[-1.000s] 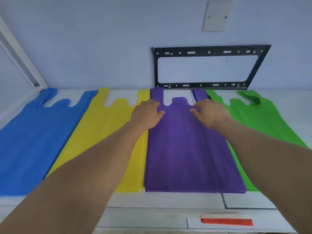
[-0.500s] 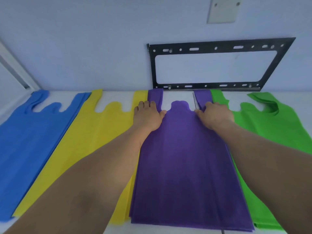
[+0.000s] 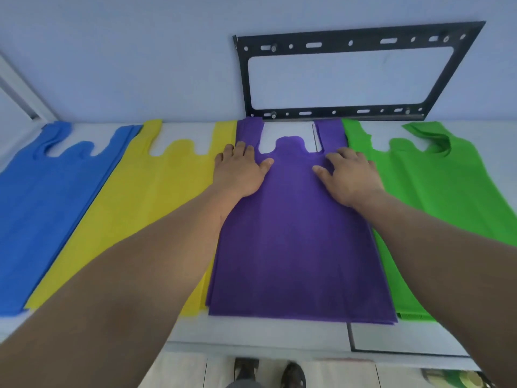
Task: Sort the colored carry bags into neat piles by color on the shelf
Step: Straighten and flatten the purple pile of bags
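Side by side on the white shelf (image 3: 265, 333) lie flat piles of carry bags: blue (image 3: 42, 208), yellow (image 3: 145, 203), purple (image 3: 296, 247) and green (image 3: 436, 191), handles toward the wall. The purple pile overlaps the edges of the yellow and green ones. My left hand (image 3: 240, 170) rests palm down on the purple pile's upper left, just below its left handle. Flat on the upper right of that pile, fingers spread, is my right hand (image 3: 349, 177). Neither hand grips anything.
A black metal bracket (image 3: 355, 113) is fixed to the wall right behind the purple handles. A window frame (image 3: 16, 93) runs at the far left. Below the shelf's front edge I see my shoes (image 3: 268, 372) on the tiled floor.
Both hands have slid slightly toward me down the purple pile, off the handle bases, with fingers flatter and more spread. The view pulled back, showing the shelf's front edge and the floor.
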